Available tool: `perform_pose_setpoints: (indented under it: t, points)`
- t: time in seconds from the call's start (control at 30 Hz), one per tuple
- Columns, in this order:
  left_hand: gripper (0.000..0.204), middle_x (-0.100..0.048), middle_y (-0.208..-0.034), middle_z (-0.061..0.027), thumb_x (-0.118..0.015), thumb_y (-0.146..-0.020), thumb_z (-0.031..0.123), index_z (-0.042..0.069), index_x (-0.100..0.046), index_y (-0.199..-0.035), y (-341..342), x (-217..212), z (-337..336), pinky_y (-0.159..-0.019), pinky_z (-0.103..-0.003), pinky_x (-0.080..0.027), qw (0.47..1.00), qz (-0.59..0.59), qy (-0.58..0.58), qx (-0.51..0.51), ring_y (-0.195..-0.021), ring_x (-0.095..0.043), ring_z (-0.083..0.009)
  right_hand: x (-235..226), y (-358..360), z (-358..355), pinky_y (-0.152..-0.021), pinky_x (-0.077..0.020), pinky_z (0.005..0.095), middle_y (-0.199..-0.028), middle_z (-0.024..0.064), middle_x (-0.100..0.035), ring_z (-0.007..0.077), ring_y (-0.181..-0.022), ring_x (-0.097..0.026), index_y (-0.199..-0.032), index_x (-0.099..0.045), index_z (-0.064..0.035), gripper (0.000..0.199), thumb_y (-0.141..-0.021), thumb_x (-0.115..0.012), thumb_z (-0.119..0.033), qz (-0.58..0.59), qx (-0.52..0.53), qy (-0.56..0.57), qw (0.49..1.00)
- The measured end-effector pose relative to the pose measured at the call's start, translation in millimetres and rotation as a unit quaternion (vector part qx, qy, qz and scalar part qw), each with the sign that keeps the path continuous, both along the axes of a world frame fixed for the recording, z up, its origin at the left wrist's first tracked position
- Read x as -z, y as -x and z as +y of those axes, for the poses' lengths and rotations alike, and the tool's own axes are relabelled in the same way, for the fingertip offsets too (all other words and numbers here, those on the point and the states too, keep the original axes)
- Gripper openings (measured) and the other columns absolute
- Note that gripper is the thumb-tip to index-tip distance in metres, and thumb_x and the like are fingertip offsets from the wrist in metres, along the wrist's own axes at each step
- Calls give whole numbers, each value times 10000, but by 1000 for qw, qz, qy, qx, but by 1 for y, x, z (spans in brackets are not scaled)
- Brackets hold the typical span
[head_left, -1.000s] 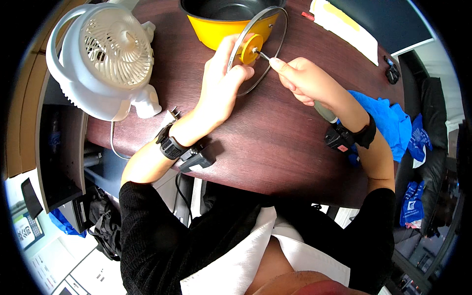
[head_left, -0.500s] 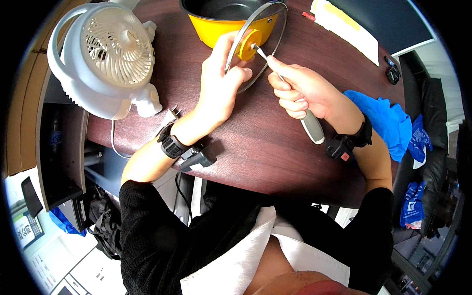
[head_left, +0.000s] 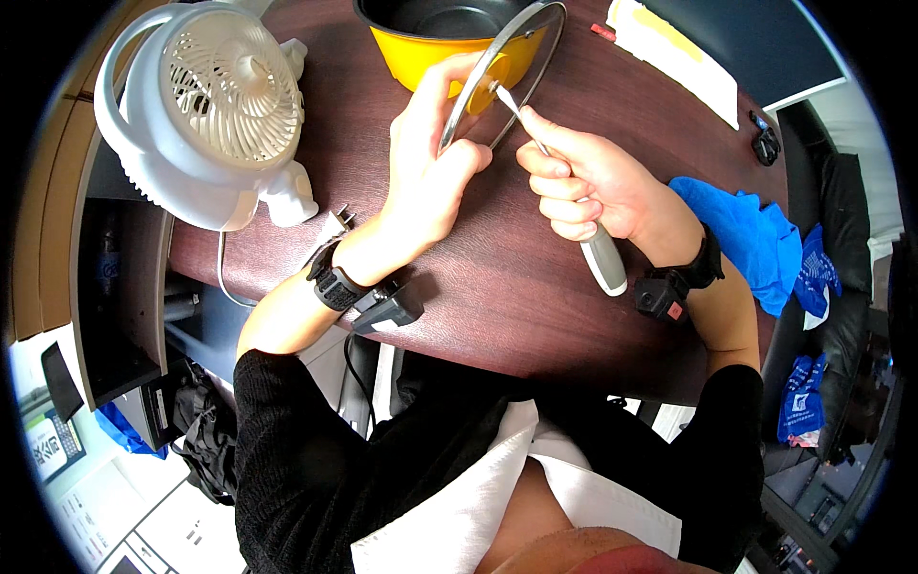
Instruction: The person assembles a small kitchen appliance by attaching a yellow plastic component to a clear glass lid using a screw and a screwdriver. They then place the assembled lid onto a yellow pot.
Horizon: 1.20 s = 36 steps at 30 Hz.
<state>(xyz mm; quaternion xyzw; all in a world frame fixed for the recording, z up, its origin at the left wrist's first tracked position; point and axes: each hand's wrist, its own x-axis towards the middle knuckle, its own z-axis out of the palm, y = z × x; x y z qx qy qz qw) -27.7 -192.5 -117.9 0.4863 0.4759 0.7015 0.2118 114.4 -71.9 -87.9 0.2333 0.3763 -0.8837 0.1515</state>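
My left hand [head_left: 426, 167] grips a glass pot lid [head_left: 485, 59] with a metal rim, tilted up on edge above the table. Its thumb lies at the near rim, while the fingers reach behind toward the yellow knob [head_left: 500, 69]. In my right hand [head_left: 588, 182], closed in a fist, is a tool [head_left: 604, 263] with a grey-and-white handle and a narrow metal shaft. The shaft's tip meets the small fitting at the knob's centre; its exact shape is too small to tell. Just beyond the lid stands a yellow pot [head_left: 406, 55] with a dark inside, partly cut off by the frame.
A white fan [head_left: 206, 115] stands at the left of the dark wood table [head_left: 516, 306], near a plug [head_left: 339, 222]. A blue cloth [head_left: 741, 234] lies right of my right arm. White paper [head_left: 674, 57] and a small black object [head_left: 764, 143] are at the far right.
The lid has turned slightly and shifted a little right, still in my left hand. The tool's handle end has dipped slightly nearer me, with its tip still at the knob's centre.
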Motion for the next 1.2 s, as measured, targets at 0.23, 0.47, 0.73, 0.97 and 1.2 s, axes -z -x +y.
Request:
perform_pose_setpoints:
  t: [0.23,0.47,0.73,0.97,1.2]
  points:
    - [564,-585,-1120,-123,-513,-665,37,22,-475,-1228,1,4,2,-909,-320,-454,1000,-4,4,6,-1033,-578,-206,5,-1,0,-306,-296,204,-429,-83,-242,36,-307,-273,-627,-351,-170,520,-1005,-265,-516,26,7,66,997]
    - [559,-542,-1205,-111,-488,-730,69,11,-456,-1285,1,0,3,-963,-327,-422,994,-100,20,34,-1116,-539,-207,9,2,0,-326,-307,212,-431,-83,-244,47,-315,-290,-630,-357,-161,524,-1011,-251,-505,24,11,56,998]
    - [553,-456,-1350,-168,-461,-865,254,-30,-402,-1335,6,-1,3,-1055,-408,-396,993,-93,14,64,-1233,-497,-283,-6,-20,6,-374,-333,228,-448,-44,-324,68,-356,-371,-615,-424,-117,541,-985,-378,-509,21,-2,-243,970]
    - [561,-461,-1349,-179,-461,-887,303,-30,-401,-1334,4,-3,2,-1059,-449,-384,982,-163,20,96,-1231,-499,-314,2,-14,-4,-470,-435,394,-523,146,-538,303,-447,-543,-627,-610,2,578,-960,-467,-448,3,47,-761,647]
    - [587,-467,-1338,-200,-465,-899,334,-50,-390,-1337,6,-2,4,-1051,-459,-387,977,-175,11,118,-1213,-514,-318,-7,-7,-5,-517,-485,428,-551,183,-572,354,-536,-608,-632,-636,-5,559,-955,-474,-431,-21,45,-824,565]
